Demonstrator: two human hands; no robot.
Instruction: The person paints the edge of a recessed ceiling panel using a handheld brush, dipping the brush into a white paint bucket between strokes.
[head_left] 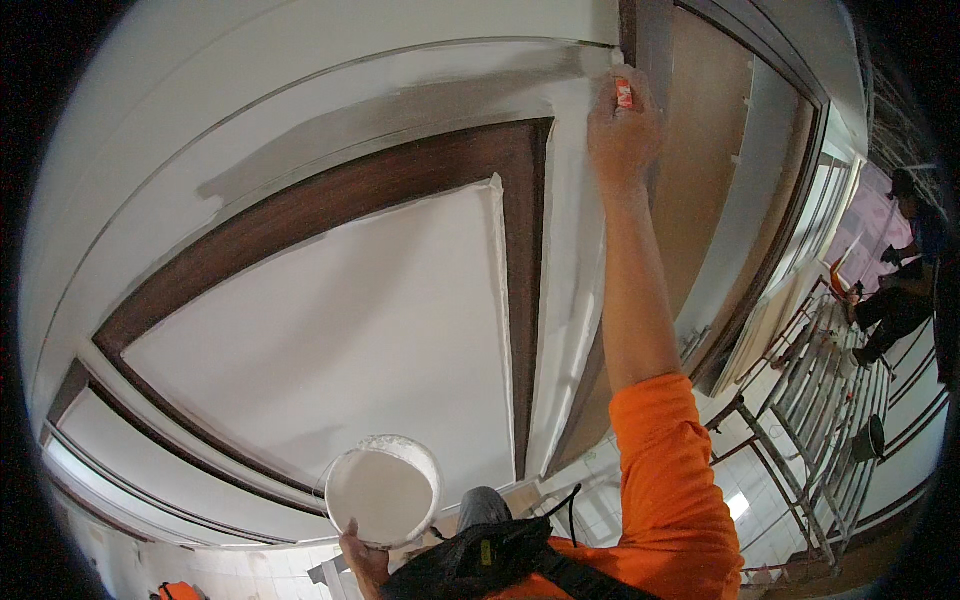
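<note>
At the lower middle, my left hand [364,562] grips the side of a white bucket [428,462] near its rim. Pale, smooth liquid or paste [375,497] lies inside, and white smears coat the bucket's inner wall. My right arm reaches far up. High on the wall, my right hand [626,130] is closed round a small tool with a red-and-white handle [624,93]. The tool's pale tip touches or nears the white wall beside a dark upright frame; its kind is mostly hidden by my fingers. Left of it, a damp greyish band [400,100] runs across the white surface.
Below the band, dark brown wooden trim [300,192] borders a white panel [350,320]. A brown panelled frame [700,150] stands at right. Beyond are metal scaffolding [820,430], a dark bucket [868,437] and another person [895,290]. Something orange [180,591] shows at lower left.
</note>
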